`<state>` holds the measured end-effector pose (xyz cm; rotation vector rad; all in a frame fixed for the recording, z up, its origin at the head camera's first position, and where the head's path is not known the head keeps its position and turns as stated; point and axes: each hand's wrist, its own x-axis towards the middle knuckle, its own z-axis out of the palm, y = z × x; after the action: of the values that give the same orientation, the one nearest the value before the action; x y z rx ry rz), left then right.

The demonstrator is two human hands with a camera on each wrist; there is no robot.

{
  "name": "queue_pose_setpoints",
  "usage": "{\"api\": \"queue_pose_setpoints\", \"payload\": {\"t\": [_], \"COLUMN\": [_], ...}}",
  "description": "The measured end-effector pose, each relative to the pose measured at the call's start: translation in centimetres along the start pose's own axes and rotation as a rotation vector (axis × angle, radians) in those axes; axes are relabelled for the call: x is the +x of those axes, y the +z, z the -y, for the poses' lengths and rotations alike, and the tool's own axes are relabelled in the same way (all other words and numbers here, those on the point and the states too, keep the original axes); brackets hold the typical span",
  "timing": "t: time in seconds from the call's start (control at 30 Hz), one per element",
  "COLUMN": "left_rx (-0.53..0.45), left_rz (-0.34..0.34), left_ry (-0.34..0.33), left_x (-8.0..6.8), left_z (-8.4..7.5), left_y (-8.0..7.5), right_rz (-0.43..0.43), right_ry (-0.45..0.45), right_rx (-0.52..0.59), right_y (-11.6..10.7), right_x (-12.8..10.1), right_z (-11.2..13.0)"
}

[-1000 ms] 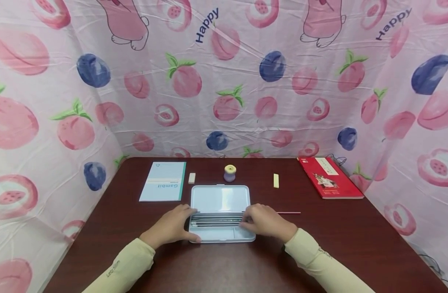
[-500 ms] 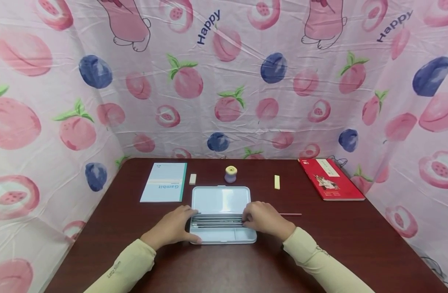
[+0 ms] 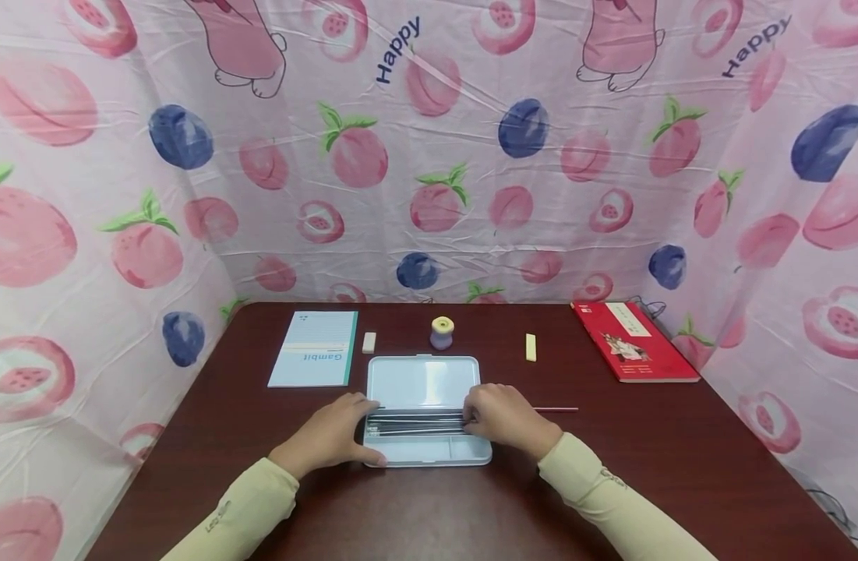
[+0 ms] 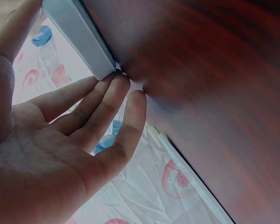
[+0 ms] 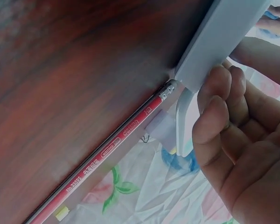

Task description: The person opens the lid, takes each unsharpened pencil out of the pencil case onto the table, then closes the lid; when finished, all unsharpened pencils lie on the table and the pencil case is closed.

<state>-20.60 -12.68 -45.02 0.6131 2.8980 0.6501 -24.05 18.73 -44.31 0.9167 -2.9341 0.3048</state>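
Observation:
A light blue pencil case lies on the table with its lid raised toward the back. Several dark and pale pencils lie lengthwise in its rear compartment. My left hand holds the case's left end, thumb at the front edge and fingers farther back; its fingertips touch the case wall in the left wrist view. My right hand reaches in at the right end and pinches a pencil there, fingertips partly hidden. Beside the case, under my right hand, lies a red pencil with a metal-ringed end.
Behind the case stand a white eraser, a yellow-and-purple spool-shaped object and a yellow block. A light blue notebook lies at the left and a red book at the right. A patterned cloth hangs behind the table.
The pencils in the case have shifted and now lie closer together at the right end. My right hand has moved slightly back; my left hand keeps its hold on the case.

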Motion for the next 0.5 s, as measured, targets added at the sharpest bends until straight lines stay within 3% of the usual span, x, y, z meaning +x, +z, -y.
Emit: {"api": "queue_pose_setpoints", "payload": {"t": [0.5], "left_rx": [-0.012], "left_rz": [0.009], "left_ry": [-0.006], "left_x": [0.0], "left_z": [-0.07], "left_y": [-0.15], "right_rz": [-0.042], "right_ry": [-0.082], "right_rx": [-0.07], "right_y": [0.28], "right_x": [-0.71], "right_z": [-0.1]}}
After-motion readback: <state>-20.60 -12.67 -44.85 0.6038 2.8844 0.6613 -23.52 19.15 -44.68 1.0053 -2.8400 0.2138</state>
